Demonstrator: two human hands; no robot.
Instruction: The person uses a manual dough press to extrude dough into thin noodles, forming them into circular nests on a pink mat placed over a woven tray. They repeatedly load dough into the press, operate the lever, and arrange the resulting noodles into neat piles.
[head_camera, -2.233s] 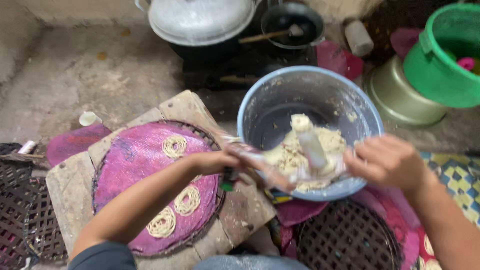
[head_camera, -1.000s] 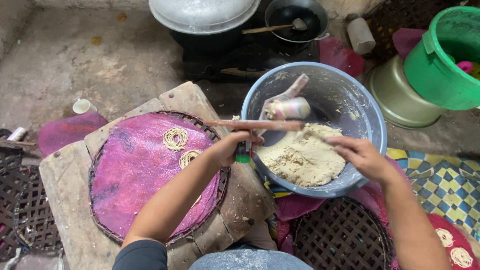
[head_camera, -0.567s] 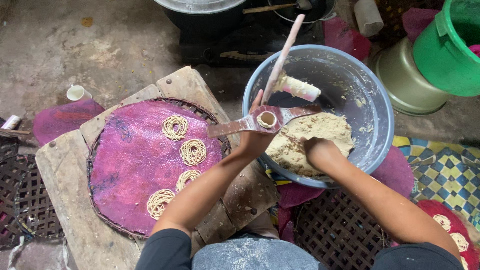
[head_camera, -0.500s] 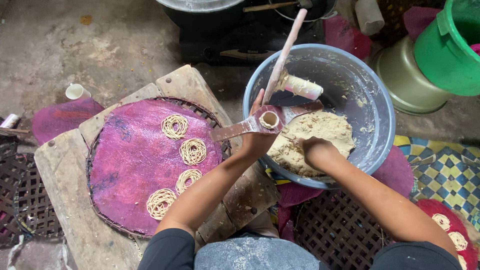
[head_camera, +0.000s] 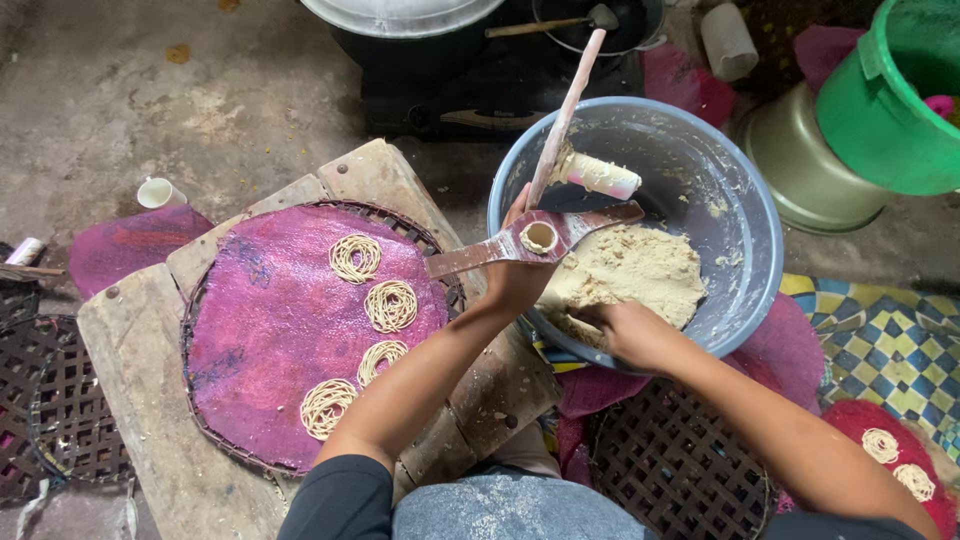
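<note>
My left hand (head_camera: 515, 275) grips a wooden dough press (head_camera: 535, 238), opened with its plunger arm (head_camera: 565, 110) raised over the blue-grey bowl (head_camera: 740, 190). My right hand (head_camera: 625, 330) rests in the pale dough (head_camera: 625, 272) inside the bowl, fingers closed on some of it. To the left, a round woven tray covered with a pink cloth (head_camera: 270, 330) lies on a wooden board (head_camera: 140, 400). Several coiled noodle spirals (head_camera: 390, 305) sit on the cloth.
A dark stove with a lidded pot (head_camera: 400, 15) and a pan (head_camera: 600, 25) stands behind. A green bucket (head_camera: 895, 100) and a metal pot (head_camera: 800, 170) are at right. Woven trays (head_camera: 660, 470) lie below; more spirals (head_camera: 895, 460) on a red cloth at bottom right.
The press, shut and held level over the bowl a second ago, now stands open with its plunger arm raised. My right hand has dropped from the press into the dough.
</note>
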